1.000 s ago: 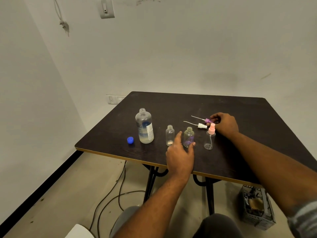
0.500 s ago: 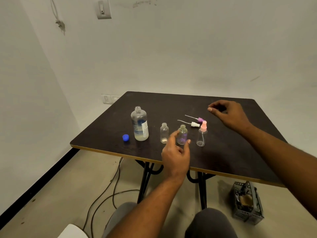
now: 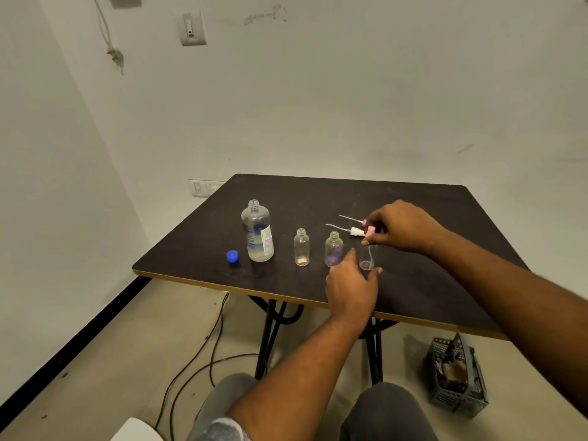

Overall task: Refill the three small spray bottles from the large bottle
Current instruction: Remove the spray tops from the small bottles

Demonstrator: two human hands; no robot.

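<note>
The large clear bottle (image 3: 257,233) stands uncapped at the left of the dark table (image 3: 413,202), with its blue cap (image 3: 232,256) beside it. Two small bottles (image 3: 301,251) (image 3: 334,249) stand open to its right. A white spray head (image 3: 353,231) and a purple spray head (image 3: 362,221) lie behind them. My left hand (image 3: 350,288) wraps thumb and finger around the base of the third small bottle (image 3: 368,257). My right hand (image 3: 404,226) pinches that bottle's pink spray cap (image 3: 370,231) from above.
A black crate (image 3: 458,374) sits on the floor under the table's right side. Cables (image 3: 203,361) trail on the floor near the black table legs (image 3: 270,329). Walls close in at the left and behind. My knees are below the table's front edge.
My right hand came back down from above the table onto the pink cap. My left hand shifted right, from the middle small bottle to the base of the third one.
</note>
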